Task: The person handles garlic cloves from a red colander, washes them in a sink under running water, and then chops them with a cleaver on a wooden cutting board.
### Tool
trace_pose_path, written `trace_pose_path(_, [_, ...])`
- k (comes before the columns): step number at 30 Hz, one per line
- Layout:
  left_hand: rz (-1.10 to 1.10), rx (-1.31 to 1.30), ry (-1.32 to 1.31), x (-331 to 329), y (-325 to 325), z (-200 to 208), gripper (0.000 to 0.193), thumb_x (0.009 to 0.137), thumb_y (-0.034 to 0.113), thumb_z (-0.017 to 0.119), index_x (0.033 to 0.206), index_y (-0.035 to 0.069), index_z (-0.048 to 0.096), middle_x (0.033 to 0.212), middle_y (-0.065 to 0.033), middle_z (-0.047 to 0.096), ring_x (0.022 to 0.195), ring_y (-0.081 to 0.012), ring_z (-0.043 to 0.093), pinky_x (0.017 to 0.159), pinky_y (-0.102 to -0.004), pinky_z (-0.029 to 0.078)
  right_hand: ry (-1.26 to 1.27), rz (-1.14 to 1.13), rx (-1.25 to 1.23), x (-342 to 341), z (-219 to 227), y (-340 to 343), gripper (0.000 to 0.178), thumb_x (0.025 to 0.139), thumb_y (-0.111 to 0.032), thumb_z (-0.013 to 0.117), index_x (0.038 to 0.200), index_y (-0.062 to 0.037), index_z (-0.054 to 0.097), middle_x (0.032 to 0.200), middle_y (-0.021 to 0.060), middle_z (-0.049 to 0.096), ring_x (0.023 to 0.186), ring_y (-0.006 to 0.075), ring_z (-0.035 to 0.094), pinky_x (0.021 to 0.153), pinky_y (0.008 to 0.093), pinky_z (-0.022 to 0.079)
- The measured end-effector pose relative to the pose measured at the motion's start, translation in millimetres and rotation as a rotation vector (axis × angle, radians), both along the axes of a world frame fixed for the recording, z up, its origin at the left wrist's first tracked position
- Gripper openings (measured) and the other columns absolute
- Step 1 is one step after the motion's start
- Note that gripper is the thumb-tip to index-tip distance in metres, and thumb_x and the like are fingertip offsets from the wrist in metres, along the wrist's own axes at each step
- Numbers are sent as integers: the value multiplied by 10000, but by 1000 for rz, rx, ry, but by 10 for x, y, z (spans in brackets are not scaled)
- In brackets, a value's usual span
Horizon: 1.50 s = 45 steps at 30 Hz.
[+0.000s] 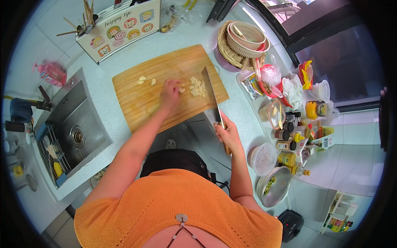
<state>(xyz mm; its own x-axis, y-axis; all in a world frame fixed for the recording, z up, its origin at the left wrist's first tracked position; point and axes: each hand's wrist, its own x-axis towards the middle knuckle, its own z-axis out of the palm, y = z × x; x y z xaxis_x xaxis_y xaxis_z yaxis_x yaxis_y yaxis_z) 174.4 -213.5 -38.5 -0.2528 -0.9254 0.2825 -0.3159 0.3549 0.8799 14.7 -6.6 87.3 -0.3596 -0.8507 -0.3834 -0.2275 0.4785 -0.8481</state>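
Note:
A wooden cutting board (pixel 136 95) lies on the counter in front of me. My left hand (pixel 169 94), a little blurred, is over its middle with fingers drawn together on a pale garlic clove (pixel 181 89). Two more peeled garlic cloves (pixel 153 81) rest to the left of that hand. Just right of it is a loose heap of chopped garlic (pixel 197 87). My right hand (pixel 228 134) is wrapped round the handle of a kitchen knife (pixel 213 93). The knife's long blade points away from me over the board's right side, beside the heap.
At the left is a steel sink (pixel 93 136) with a drying rack (pixel 53 155). A decorated knife holder (pixel 120 35) stands behind the board. Stacked baskets (pixel 235 49), several spice jars (pixel 285 145), a lidded tub (pixel 264 159) and a steel bowl (pixel 275 198) line the right side.

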Motion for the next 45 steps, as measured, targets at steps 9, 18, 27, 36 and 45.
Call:
trace_pose_path(9, [551,-239,-275,707,-322,141,367,765,107,682,1124,127,605,1209,-128,518,1155,-337,434,942,-472,354,654,76,-20,-262,-432,-332,549,797,-228,665,1315,-222,482,778,166,631,753,358,626,663,425,484])
trace_pose_path(18, [207,-69,-492,756,-469,2,361,723,106,720,1076,114,643,1182,-128,531,1097,-326,469,911,-414,413,700,106,-23,-136,-652,-569,480,799,-237,654,1257,-189,518,989,157,630,848,355,627,695,434,501])
trace_pose_path(27, [170,-198,-399,489,-474,52,211,714,33,662,920,74,650,1023,-148,562,969,-333,508,839,-408,441,682,50,-139,-123,-739,-517,424,771,-126,673,1187,-144,593,1030,125,565,913,299,600,758,385,503])
trace_pose_path(36, [38,-158,-486,481,-485,233,137,691,7,612,814,67,611,931,-131,538,912,-323,500,783,-412,443,582,-96,-233,-109,-880,-616,423,729,-70,682,1141,-142,616,1000,105,580,894,283,604,760,368,502])
trace_pose_path(45, [-51,-140,-419,492,-595,139,132,688,-1,593,803,60,609,900,-139,518,893,-326,500,762,-418,434,420,-192,-245,76,-972,-839,391,721,-42,657,1107,-96,638,934,128,598,845,283,603,764,352,499])
